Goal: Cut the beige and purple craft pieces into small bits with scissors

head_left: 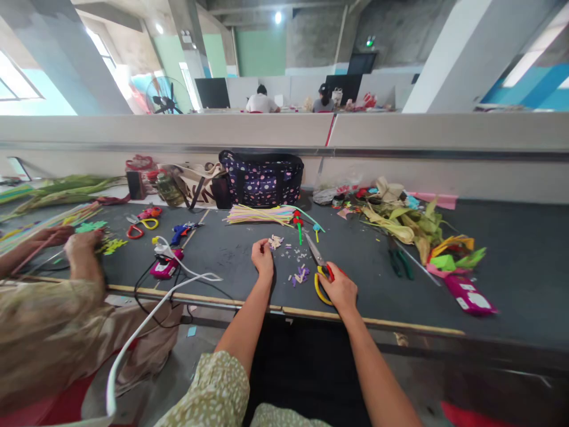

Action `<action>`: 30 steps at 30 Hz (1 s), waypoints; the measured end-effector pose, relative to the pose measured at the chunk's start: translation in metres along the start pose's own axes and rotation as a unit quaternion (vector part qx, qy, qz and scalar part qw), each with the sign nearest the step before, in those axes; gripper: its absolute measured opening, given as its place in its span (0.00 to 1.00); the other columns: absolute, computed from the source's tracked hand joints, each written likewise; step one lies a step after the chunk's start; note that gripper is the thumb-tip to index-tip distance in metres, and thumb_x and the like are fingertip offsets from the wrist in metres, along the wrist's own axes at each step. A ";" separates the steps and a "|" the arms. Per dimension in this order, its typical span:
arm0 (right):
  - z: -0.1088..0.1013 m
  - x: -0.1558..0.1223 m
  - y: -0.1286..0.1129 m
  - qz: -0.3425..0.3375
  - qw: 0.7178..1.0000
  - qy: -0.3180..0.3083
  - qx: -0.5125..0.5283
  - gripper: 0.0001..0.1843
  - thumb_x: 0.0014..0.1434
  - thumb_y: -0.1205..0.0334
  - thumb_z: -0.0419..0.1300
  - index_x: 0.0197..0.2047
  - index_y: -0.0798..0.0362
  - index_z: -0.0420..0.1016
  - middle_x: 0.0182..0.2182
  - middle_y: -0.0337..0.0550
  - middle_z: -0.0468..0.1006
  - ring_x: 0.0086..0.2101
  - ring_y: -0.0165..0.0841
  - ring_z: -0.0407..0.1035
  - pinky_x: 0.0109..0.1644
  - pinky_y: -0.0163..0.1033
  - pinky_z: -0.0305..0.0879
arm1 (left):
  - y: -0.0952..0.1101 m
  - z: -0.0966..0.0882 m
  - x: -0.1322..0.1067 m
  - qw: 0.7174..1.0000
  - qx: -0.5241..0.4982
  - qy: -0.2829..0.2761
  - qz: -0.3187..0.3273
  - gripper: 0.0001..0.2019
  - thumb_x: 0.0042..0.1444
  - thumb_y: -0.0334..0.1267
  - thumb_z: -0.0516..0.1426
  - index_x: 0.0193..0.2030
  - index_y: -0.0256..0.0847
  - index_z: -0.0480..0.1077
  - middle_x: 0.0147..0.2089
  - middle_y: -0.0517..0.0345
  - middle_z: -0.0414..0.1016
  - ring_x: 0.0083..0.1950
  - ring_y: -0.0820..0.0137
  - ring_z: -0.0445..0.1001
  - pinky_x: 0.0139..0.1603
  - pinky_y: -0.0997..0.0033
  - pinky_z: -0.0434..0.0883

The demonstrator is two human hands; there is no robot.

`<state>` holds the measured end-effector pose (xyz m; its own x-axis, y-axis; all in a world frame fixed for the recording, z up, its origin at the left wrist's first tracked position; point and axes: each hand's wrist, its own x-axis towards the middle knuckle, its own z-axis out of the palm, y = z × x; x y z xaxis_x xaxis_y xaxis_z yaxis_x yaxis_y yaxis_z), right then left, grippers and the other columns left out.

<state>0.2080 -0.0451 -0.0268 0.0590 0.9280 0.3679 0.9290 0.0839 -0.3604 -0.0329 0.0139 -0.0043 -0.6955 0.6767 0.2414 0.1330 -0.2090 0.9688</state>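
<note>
My right hand (341, 289) is closed round a pair of scissors (315, 249) with red and yellow handles; the blades point away from me over the dark table. My left hand (262, 257) has its fingers pinched together beside a small heap of cream-coloured pieces (275, 241); whatever is between the fingers is hidden. Between my hands lie tiny pale scraps and a heap of purple and cream bits (301, 275). Beyond the blades are a red flower on a green stem (298, 219) and a small blue flower on a yellow stem (316, 228).
A bundle of pastel sticks (260, 214) lies before a dotted navy bag (267, 179). To the left are a blue glue gun (181, 232), a magenta power strip (167, 264) and a co-worker's hands (82, 246). To the right lie dried husks (400, 219) and green-handled pliers (400, 261).
</note>
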 end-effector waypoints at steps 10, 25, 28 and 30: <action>-0.014 0.002 -0.006 0.000 0.999 -0.040 0.014 0.24 0.57 0.45 0.55 0.53 0.48 0.68 0.34 0.39 0.78 0.32 0.32 0.73 0.31 0.33 0.60 | 0.022 -0.011 -0.026 0.991 0.064 -0.099 0.057 0.06 0.51 0.32 0.56 0.34 0.42 0.75 0.36 0.56 0.73 0.37 0.67 0.69 0.46 0.68 0.64; -0.066 -0.034 -0.020 -0.014 0.995 -0.082 -0.052 0.24 0.58 0.52 0.56 0.56 0.52 0.63 0.45 0.48 0.73 0.43 0.37 0.70 0.42 0.37 0.61 | 0.057 -0.012 -0.061 0.776 0.309 -0.400 0.378 0.20 0.61 0.48 0.50 0.59 0.55 0.67 0.57 0.48 0.61 0.57 0.56 0.59 0.56 0.52 0.58; -0.070 -0.038 -0.013 -0.039 0.994 -0.075 -0.074 0.25 0.58 0.53 0.57 0.57 0.52 0.62 0.46 0.46 0.73 0.45 0.36 0.69 0.45 0.37 0.61 | 0.048 -0.006 -0.051 0.766 0.349 -0.391 0.372 0.21 0.62 0.48 0.48 0.61 0.56 0.65 0.56 0.49 0.62 0.55 0.57 0.60 0.55 0.53 0.59; -0.070 -0.041 -0.004 -0.049 0.993 -0.070 -0.077 0.25 0.59 0.53 0.56 0.58 0.51 0.61 0.47 0.46 0.72 0.45 0.35 0.69 0.46 0.36 0.61 | 0.041 -0.004 -0.042 0.774 0.366 -0.382 0.348 0.20 0.62 0.47 0.48 0.61 0.55 0.65 0.56 0.49 0.62 0.55 0.57 0.60 0.54 0.53 0.59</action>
<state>0.2277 -0.1085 0.0191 -0.0760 0.9602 0.2686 0.9732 0.1301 -0.1898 -0.0010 -0.0258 0.0248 0.3077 0.8587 0.4099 0.8471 -0.4434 0.2930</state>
